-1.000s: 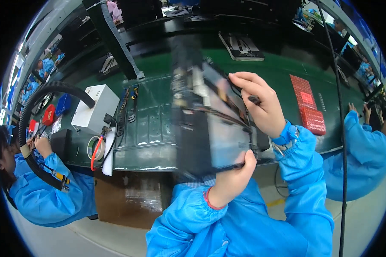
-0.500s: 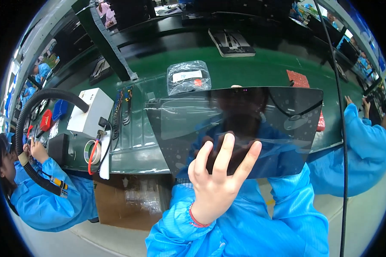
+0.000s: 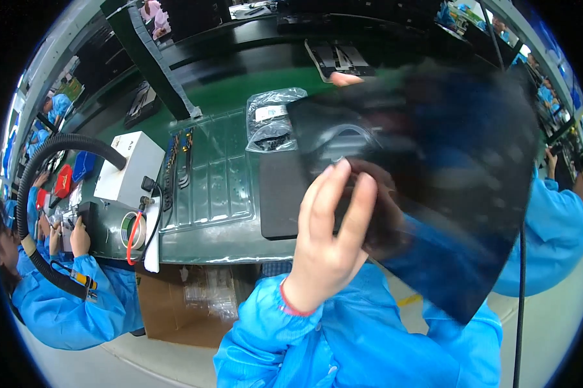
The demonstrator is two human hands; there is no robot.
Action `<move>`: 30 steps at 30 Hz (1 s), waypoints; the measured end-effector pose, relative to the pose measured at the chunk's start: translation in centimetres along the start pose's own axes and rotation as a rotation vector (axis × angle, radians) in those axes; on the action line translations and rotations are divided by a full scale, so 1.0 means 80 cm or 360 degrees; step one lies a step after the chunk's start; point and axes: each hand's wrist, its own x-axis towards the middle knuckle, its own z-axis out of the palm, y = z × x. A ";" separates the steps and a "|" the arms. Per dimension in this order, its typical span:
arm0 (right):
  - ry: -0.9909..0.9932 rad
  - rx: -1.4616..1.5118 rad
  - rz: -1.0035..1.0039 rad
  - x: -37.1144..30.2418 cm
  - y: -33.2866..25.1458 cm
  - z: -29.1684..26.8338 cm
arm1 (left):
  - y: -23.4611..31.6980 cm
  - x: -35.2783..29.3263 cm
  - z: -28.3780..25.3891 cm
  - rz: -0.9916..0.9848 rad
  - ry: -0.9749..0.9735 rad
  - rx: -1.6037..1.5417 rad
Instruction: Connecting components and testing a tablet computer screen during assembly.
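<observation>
A large glossy black display panel point(image 3: 434, 168), tilted and blurred by motion, fills the space in front of me. My right hand point(image 3: 346, 79) reaches behind it from below; only fingers show, curled at the panel's far edge, and the rest is hidden. Over the lower left part of the panel is my left hand point(image 3: 327, 239), its fingers stretched out at the glossy face, where they are mirrored. Whether the fingertips touch the glass I cannot tell. Partly under the panel, a dark flat block point(image 3: 278, 197) lies on the green bench.
A clear plastic bag point(image 3: 270, 123) with dark contents lies beyond the block. Leftward are a white box point(image 3: 128, 169) with a black flexible hose, a tape roll point(image 3: 134, 229) and a clear tray point(image 3: 211, 174). Below the bench stands a cardboard box point(image 3: 169, 304). Co-workers sit on both sides.
The panel has turned and swung to the right, its lower right corner dropping toward me. This uncovers the dark block. My left hand's fingers have drawn closer together.
</observation>
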 end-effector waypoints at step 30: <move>-0.0782 -0.3656 -0.0333 0.087 -0.009 -0.036 | -0.064 -0.109 -0.092 -0.1204 -0.0592 0.0191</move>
